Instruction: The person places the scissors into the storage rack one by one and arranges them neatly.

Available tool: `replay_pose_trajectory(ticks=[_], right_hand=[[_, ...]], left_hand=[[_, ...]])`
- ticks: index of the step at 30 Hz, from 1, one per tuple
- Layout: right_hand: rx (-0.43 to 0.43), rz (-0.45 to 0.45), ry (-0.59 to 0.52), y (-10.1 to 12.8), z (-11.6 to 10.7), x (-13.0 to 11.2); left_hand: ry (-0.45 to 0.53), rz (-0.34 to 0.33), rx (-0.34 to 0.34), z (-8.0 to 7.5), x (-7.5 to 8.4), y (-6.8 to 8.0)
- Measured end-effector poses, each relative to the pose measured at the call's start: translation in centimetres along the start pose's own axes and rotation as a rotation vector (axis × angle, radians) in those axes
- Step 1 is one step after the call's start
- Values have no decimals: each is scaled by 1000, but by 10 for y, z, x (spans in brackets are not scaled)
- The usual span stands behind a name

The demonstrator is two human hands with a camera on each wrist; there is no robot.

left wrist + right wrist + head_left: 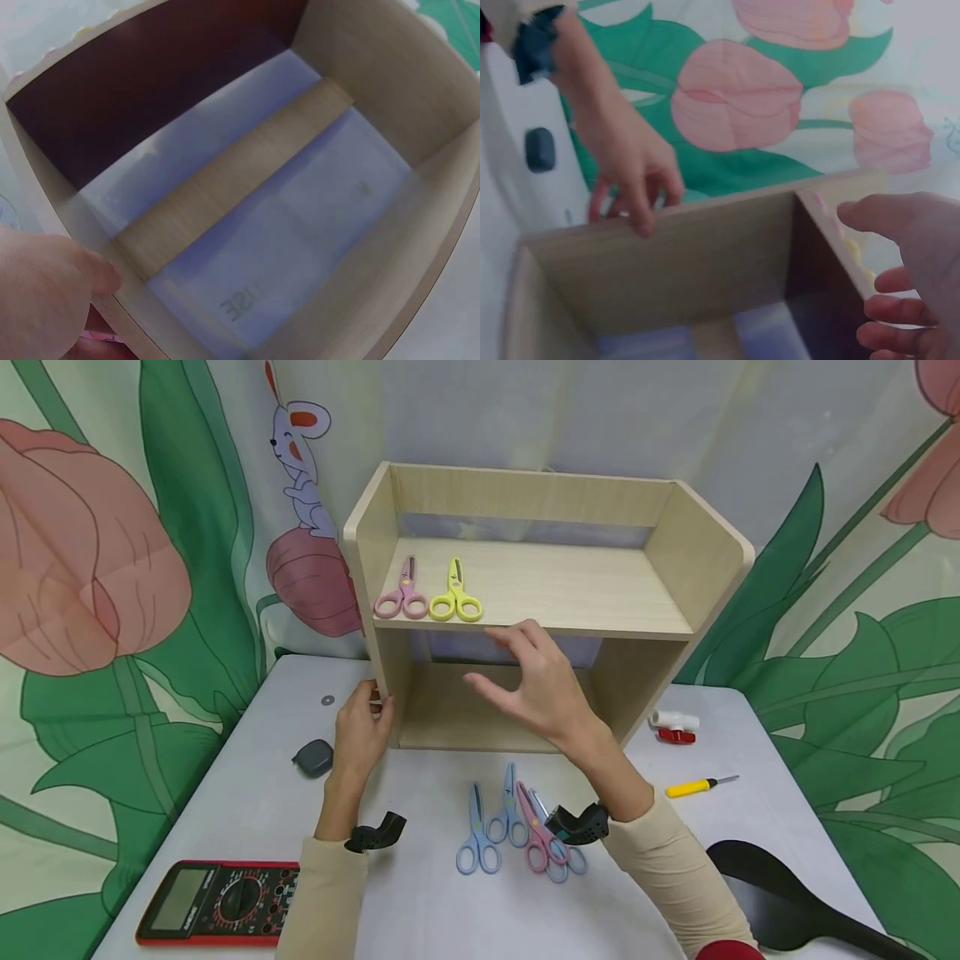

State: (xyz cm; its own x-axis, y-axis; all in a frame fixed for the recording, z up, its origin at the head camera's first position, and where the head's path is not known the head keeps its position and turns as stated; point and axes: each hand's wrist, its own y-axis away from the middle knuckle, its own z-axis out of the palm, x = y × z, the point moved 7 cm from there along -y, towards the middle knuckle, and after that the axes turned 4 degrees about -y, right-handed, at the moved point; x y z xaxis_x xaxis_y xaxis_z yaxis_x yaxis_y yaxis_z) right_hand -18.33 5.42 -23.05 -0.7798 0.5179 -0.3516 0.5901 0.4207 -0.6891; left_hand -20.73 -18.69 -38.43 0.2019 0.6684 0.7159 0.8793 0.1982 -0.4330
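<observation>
A light wooden two-level shelf (570,585) stands on the white table (427,910). Pink scissors (402,594) and yellow scissors (455,596) lie at the left of its upper board. My left hand (365,727) grips the front edge of the shelf's left side panel, thumb inside (101,274), fingers outside (640,196). My right hand (525,681) hovers open with spread fingers just before the upper board's front edge, holding nothing; it also shows in the right wrist view (911,277). The lower compartment (247,176) holds nothing.
Several blue and pink scissors (517,827) lie on the table before the shelf. A multimeter (217,902) sits front left, a grey case (313,757) and a washer (327,700) left. A white-red valve (675,725), yellow screwdriver (701,787) and black spoon (787,902) lie right.
</observation>
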Motion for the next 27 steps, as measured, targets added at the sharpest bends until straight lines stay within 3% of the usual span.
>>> replay_pose_trajectory(ticks=[5, 15, 22, 27], right_hand=[[-55, 18, 34, 31, 13, 1], [-216, 194, 49, 101, 47, 11], [-341, 352, 19, 154, 82, 22], [-425, 413, 42, 184, 105, 26]], left_hand=[[-7, -8, -10, 0, 0, 0], [-11, 4, -1, 0, 3, -1], [-9, 0, -16, 2, 2, -1], [-11, -10, -22, 1, 1, 0]])
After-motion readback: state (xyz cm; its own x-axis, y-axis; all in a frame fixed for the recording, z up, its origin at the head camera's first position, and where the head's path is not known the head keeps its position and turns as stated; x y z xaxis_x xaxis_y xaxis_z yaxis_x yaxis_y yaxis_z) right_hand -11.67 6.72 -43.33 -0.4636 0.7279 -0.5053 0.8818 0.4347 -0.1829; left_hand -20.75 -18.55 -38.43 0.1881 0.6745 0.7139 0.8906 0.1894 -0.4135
